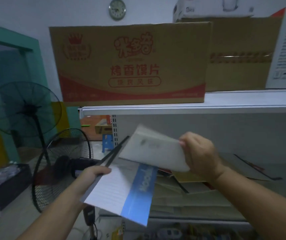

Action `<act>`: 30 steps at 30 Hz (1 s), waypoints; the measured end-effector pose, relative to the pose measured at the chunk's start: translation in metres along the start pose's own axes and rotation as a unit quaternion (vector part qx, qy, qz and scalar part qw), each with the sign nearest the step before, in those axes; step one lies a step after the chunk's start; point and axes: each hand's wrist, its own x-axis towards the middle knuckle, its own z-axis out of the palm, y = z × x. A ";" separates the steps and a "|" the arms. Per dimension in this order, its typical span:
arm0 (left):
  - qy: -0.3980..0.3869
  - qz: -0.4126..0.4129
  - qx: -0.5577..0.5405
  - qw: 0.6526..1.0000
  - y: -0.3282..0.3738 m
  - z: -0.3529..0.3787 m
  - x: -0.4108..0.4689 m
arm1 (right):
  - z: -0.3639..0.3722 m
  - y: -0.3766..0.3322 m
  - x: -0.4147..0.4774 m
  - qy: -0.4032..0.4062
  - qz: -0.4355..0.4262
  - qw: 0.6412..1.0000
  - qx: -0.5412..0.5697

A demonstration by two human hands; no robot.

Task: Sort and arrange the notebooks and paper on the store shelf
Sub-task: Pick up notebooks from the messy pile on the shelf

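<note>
Notebook (121, 191) sits gripped in left hand (96, 173); at its one o'clock, right hand (199, 155) clutches white paper pack (152, 153).

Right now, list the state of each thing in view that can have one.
left hand, gripping the lined notebook and dark covers
lined notebook, held tilted in the air
right hand, gripping the white packet
white packet, held up, tilted
brown notebooks, lying flat, overlapping, untidy
cardboard box, closed, upright on the top shelf
</note>
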 end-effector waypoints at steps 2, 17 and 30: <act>-0.028 0.010 0.021 0.999 -0.004 0.024 -0.003 | -0.017 -0.013 -0.008 0.009 -0.040 0.998 0.044; -0.185 0.029 0.045 0.981 -0.110 0.330 -0.079 | -0.252 0.066 -0.172 -0.070 0.742 0.549 0.378; -0.381 -0.176 0.042 0.907 -0.195 0.572 -0.149 | -0.445 0.127 -0.301 0.042 0.798 0.570 0.189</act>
